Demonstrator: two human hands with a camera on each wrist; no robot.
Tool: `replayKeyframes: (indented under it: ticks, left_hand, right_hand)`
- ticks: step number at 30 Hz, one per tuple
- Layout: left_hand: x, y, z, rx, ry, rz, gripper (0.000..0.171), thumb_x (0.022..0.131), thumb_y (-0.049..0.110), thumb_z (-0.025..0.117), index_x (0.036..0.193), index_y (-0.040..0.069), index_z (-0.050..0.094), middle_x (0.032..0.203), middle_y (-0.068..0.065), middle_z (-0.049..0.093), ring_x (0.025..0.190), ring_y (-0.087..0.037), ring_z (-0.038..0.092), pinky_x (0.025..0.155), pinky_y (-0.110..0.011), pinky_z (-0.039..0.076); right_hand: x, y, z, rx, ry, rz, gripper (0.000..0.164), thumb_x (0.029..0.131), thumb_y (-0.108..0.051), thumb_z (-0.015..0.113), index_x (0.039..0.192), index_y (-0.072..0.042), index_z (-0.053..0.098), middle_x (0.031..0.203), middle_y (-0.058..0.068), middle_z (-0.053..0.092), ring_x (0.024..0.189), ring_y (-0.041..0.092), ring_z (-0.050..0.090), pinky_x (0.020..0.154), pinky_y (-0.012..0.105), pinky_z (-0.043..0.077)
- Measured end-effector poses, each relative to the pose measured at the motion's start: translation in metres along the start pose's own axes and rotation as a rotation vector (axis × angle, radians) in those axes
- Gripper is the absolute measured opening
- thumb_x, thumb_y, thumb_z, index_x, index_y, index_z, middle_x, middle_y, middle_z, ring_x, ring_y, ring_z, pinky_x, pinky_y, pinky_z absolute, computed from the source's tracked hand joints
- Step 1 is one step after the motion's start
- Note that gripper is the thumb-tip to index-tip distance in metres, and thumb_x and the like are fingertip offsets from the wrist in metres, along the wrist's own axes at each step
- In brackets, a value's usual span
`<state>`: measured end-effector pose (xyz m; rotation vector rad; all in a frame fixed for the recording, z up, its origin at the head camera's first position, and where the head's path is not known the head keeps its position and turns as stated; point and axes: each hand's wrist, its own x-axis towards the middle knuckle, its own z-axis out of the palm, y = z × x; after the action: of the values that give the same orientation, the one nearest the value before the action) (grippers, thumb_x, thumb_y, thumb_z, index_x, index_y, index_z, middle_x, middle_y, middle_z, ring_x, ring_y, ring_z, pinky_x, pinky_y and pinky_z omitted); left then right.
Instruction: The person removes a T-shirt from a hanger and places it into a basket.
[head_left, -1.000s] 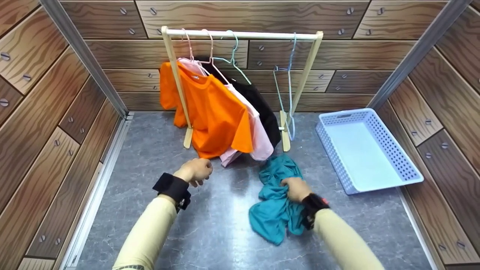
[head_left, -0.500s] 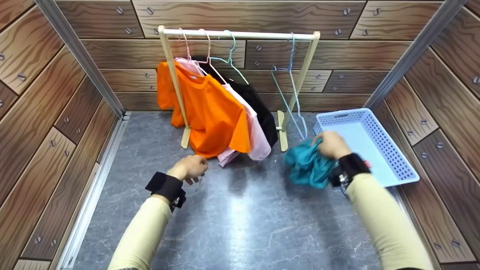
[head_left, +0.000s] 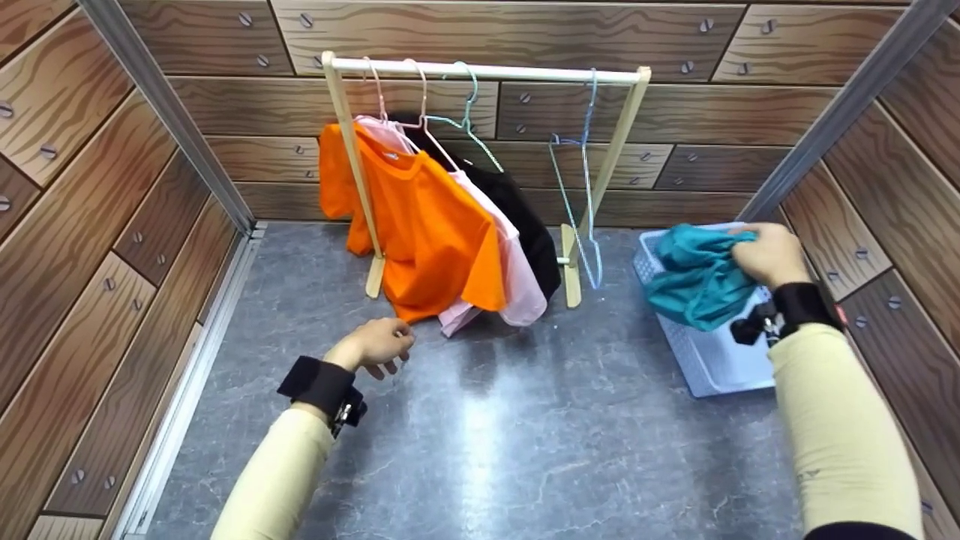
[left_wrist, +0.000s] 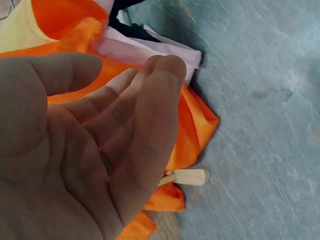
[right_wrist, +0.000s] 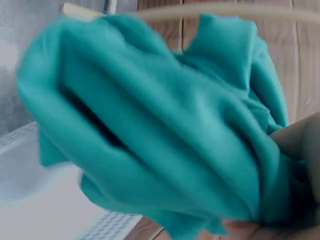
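Note:
My right hand [head_left: 772, 253] grips a bunched teal garment [head_left: 701, 277] over the pale blue plastic basket [head_left: 724, 382], covering much of its far half. In the right wrist view the teal cloth [right_wrist: 160, 125] fills most of the picture, with the fingers partly hidden at its right edge. My left hand [head_left: 379, 345] hovers near the hem of an orange T-shirt [head_left: 420, 232], holding nothing. The left wrist view shows that hand [left_wrist: 110, 135] with loosely bent fingers and a visible palm, the orange cloth behind it.
A wooden clothes rack [head_left: 495, 71] stands at the back. Beside the orange shirt hang a pink garment [head_left: 521, 289] and a black garment [head_left: 536, 232]. A bare blue hanger [head_left: 590, 195] hangs at the rack's right end. Wood-patterned walls [head_left: 885, 225] enclose the grey floor [head_left: 480, 435].
My right hand has lifted the teal garment off the floor and carried it right, over the basket. The blue hanger has swung slightly. My left hand has stayed nearly in place.

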<state>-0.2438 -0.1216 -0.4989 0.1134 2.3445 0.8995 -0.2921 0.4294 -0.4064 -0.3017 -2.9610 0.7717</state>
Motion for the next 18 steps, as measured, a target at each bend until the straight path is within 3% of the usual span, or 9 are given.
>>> replayKeyframes:
  ticks: [2, 5, 10, 16, 18]
  left_hand:
    - [-0.001, 0.002, 0.002, -0.005, 0.000, 0.008, 0.026, 0.101, 0.025, 0.048, 0.117, 0.010, 0.060, 0.104, -0.015, 0.071, 0.073, -0.024, 0.071, 0.053, -0.033, 0.058]
    - [-0.002, 0.002, 0.005, -0.002, 0.003, 0.019, 0.023, 0.101, 0.024, 0.048, 0.115, 0.010, 0.061, 0.101, -0.013, 0.071, 0.072, -0.025, 0.072, 0.052, -0.034, 0.058]
    - [-0.001, -0.002, 0.006, 0.005, 0.005, 0.009, 0.022, 0.101, 0.024, 0.048, 0.113, 0.010, 0.061, 0.100, -0.012, 0.071, 0.072, -0.025, 0.071, 0.052, -0.034, 0.058]
    - [0.003, 0.000, 0.006, 0.001, 0.003, 0.003, 0.023, 0.101, 0.024, 0.048, 0.114, 0.010, 0.060, 0.099, -0.012, 0.070, 0.071, -0.025, 0.071, 0.053, -0.034, 0.058]
    - [0.004, 0.002, 0.007, -0.004, 0.003, -0.001, 0.024, 0.101, 0.025, 0.048, 0.115, 0.009, 0.060, 0.100, -0.012, 0.070, 0.072, -0.024, 0.071, 0.054, -0.034, 0.059]
  right_hand:
    - [0.002, 0.019, 0.003, 0.031, 0.020, 0.078, 0.048, 0.086, -0.013, 0.040, 0.127, 0.002, 0.060, 0.133, 0.032, 0.053, 0.123, 0.051, 0.047, 0.099, 0.059, 0.041]
    - [0.002, 0.049, 0.015, 0.055, 0.069, 0.165, 0.048, 0.088, -0.017, 0.043, 0.130, 0.002, 0.056, 0.138, 0.033, 0.049, 0.130, 0.052, 0.039, 0.108, 0.060, 0.033]
    - [-0.008, 0.089, 0.053, 0.069, 0.117, 0.153, 0.045, 0.084, -0.010, 0.050, 0.125, 0.007, 0.057, 0.131, 0.040, 0.048, 0.126, 0.051, 0.043, 0.107, 0.058, 0.034]
    - [-0.023, 0.114, 0.095, 0.094, -0.021, 0.180, 0.054, 0.084, -0.006, 0.048, 0.136, 0.007, 0.045, 0.146, 0.044, 0.022, 0.139, 0.057, 0.020, 0.113, 0.064, 0.023]
    - [-0.028, 0.116, 0.102, 0.070, -0.060, 0.180, 0.054, 0.085, -0.005, 0.044, 0.138, 0.007, 0.044, 0.147, 0.045, 0.019, 0.137, 0.058, 0.020, 0.109, 0.064, 0.029]
